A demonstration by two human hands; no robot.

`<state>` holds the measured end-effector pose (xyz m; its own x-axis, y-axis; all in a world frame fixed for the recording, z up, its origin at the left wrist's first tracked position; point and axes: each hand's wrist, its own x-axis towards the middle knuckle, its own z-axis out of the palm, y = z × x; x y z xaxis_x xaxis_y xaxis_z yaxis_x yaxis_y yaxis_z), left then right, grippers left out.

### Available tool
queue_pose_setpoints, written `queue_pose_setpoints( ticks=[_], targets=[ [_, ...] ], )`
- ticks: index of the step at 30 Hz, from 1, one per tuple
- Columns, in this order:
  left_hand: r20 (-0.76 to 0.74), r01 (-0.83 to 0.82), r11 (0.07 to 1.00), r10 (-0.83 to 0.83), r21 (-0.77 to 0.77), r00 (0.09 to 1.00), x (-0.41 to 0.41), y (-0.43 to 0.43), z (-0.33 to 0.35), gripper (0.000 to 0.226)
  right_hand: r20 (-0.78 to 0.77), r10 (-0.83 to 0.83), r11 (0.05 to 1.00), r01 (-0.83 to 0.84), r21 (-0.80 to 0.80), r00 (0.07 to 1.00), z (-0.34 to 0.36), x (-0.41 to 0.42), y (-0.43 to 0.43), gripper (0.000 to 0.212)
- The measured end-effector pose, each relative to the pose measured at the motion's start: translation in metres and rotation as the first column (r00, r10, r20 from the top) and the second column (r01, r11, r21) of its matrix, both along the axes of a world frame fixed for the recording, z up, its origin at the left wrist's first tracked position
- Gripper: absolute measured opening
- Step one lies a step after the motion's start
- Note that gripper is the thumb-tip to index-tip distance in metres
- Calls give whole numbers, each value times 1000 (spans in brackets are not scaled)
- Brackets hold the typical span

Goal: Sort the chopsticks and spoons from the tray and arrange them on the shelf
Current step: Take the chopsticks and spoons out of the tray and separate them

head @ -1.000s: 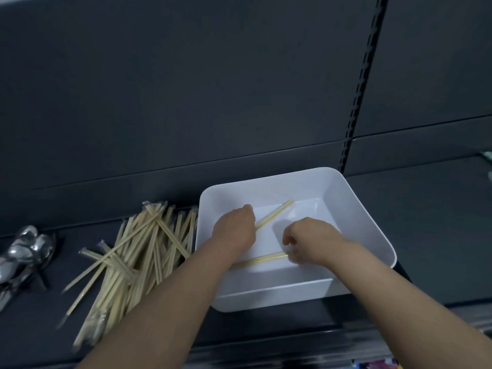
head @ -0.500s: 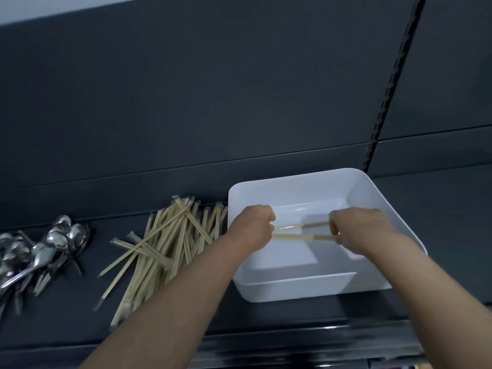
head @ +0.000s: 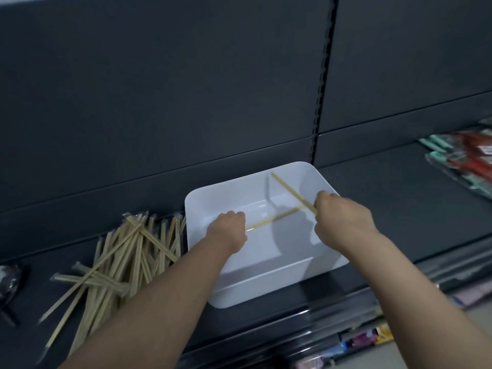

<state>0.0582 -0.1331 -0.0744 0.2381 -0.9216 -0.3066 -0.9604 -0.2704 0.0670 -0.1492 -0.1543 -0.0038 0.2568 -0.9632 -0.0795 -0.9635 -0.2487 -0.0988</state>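
A white tray [head: 269, 278] sits on the dark shelf [head: 399, 198]. Both hands are inside it. My left hand [head: 226, 231] grips one end of a wrapped pair of chopsticks [head: 277, 217] that runs right across the tray. My right hand [head: 342, 215] holds a second pair of chopsticks [head: 291, 191], which slants up toward the tray's back wall. Left of the tray a loose pile of wrapped chopsticks [head: 125, 262] lies on the shelf. A metal spoon [head: 8, 280] shows at the far left edge.
The shelf's dark back panel [head: 186, 89] rises close behind the tray, with a slotted upright [head: 322, 83] beside it. Packaged goods [head: 468, 158] lie on the shelf at far right. Coloured packets [head: 367, 339] show on a lower level below the shelf edge.
My right hand has lifted its chopsticks, now angled up toward the tray's back wall, apart from the pair in my left hand. The view has shifted right, hiding most spoons.
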Motion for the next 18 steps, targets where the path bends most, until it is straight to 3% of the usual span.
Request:
queue_pose_setpoints(
  ticks=[3, 5, 8, 10, 12, 18],
  targets=[
    [62, 53, 996, -58, 74, 996, -8, -1, 9, 9, 71, 8, 1000, -9, 12, 997, -4, 1, -1, 22],
    [106, 67, 995, -75, 77, 992, -12, 2, 20, 13, 146, 32, 999, -33, 5, 989, -3, 6, 1, 19],
    [113, -8, 994, 21, -112, 993, -8, 13, 49, 8, 313, 98, 995, -96, -23, 945, 6, 23, 4, 15],
    [12, -128, 950, 137, -285, 991, 9, 30, 72, 4, 427, 133, 991, -133, -30, 894, 12, 43, 9, 16],
    [-143, -269, 888, 232, -372, 962, 32, 55, 87, 15, 511, 186, 980, -195, -37, 839, 16, 70, 20, 24],
    [-376, -530, 770, 402, -355, 835, 101, 145, 78, 39, 494, 418, 889, -456, -48, 762, 13, 156, 75, 47]
  ],
)
